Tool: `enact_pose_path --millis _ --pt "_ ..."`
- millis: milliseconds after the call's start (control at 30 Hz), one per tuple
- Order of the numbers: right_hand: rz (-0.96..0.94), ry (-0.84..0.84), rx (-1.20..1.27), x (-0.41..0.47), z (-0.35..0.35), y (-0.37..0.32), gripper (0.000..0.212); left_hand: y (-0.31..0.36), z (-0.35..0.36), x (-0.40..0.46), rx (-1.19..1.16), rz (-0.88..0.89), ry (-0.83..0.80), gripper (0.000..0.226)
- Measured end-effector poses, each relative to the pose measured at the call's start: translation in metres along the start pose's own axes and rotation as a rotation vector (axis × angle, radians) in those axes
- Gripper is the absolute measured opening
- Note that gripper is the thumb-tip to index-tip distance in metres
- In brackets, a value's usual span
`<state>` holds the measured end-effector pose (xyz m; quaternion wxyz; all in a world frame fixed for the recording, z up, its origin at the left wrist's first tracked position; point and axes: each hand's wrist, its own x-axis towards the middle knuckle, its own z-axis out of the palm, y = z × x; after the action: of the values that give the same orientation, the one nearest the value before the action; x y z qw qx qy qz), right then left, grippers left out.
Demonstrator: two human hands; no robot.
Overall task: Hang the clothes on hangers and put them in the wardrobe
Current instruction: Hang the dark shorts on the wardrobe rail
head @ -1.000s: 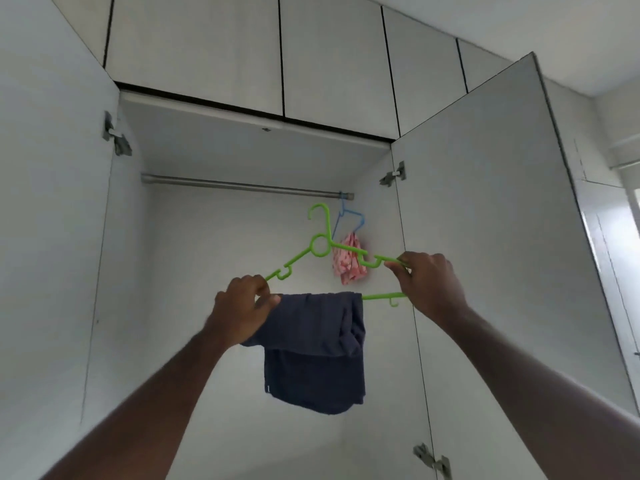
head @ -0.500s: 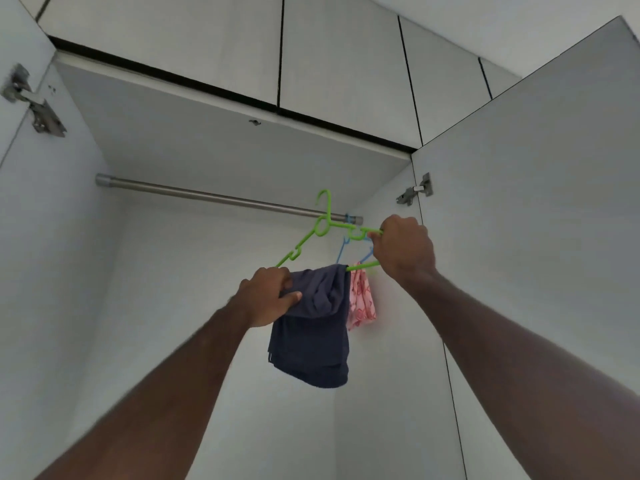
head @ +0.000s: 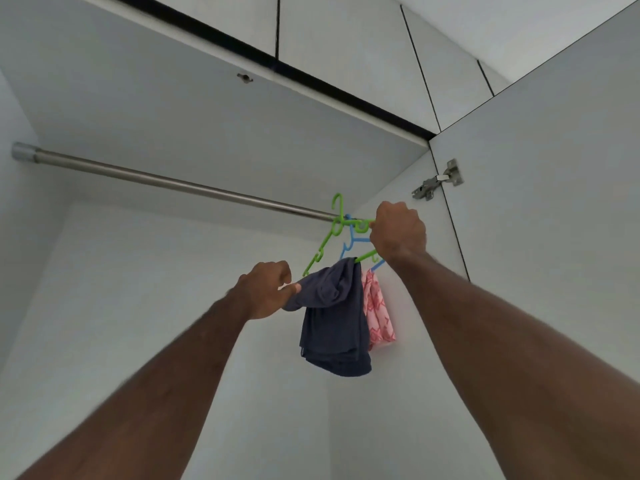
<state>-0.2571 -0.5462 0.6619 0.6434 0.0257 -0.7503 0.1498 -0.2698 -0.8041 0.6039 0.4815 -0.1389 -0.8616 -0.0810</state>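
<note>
A green plastic hanger [head: 320, 251] carries a dark blue garment [head: 334, 320] folded over its bottom bar. My right hand [head: 398, 232] grips the hanger's right end, up by the right end of the steel rail [head: 173, 183]. The hook reaches just above the rail; I cannot tell whether it rests on it. My left hand [head: 265, 289] pinches the garment's left edge at the hanger's left end. Behind hangs a blue hanger [head: 353, 242] with a pink patterned cloth [head: 377, 313], against the wardrobe's right wall.
The white wardrobe's right door [head: 554, 202] stands open, its metal hinge [head: 438, 181] just right of my right hand. The rail runs bare to the left wall. Closed upper cabinets [head: 346, 36] sit above the wardrobe top.
Both hands have lifted the green hanger and blue garment up and rightward to the rail's right end. The view has tilted further up.
</note>
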Motion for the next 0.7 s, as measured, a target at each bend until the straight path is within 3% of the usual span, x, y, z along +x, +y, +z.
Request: enact_pose_path --millis 700 --pt "0.033 -0.010 -0.081 0.027 0.089 -0.018 0.013 -0.050 0.057 0.045 -0.105 0.099 -0.035 0.031"
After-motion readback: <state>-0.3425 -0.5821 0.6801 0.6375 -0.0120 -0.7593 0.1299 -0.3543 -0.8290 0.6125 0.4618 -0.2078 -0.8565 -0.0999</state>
